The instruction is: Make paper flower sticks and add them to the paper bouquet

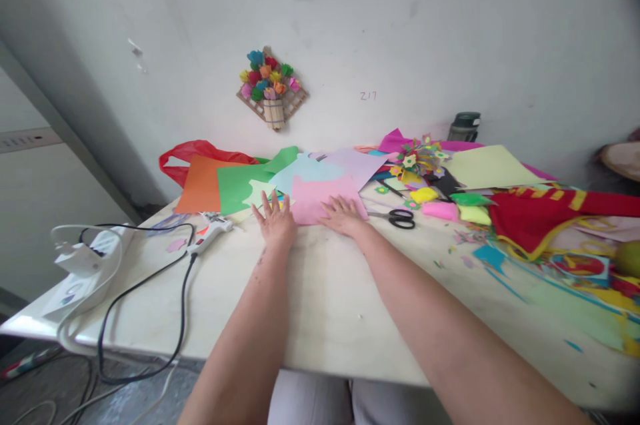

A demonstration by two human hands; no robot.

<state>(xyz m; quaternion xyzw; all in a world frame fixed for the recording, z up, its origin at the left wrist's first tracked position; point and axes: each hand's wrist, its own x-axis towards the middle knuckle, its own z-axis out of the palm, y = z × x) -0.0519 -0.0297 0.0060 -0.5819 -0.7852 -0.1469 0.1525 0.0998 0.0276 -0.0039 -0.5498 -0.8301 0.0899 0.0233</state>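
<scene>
My left hand (277, 219) lies with fingers spread at the left edge of a pink paper sheet (327, 195). A pale green cut-out (260, 193) is just beyond its fingertips. On the right side of the same pink sheet, my right hand (344, 215) rests flat, fingers outstretched. The sheet's far edge looks cut unevenly, and it overlaps a light blue sheet (296, 171) and a lilac sheet (357, 161). Black-handled scissors (401, 218) lie right of my right hand. Left of my left hand is a white glue gun (213, 233).
Orange paper (200, 186) and green paper (240, 186) lie at the back left. A power strip (93, 271) with trailing cables occupies the left end. Paper flowers (410, 161), yellow packet (424, 195), pink packet (440, 211), red cloth (530, 218) and paper scraps spread across the right. A dark bottle (465, 126) stands behind.
</scene>
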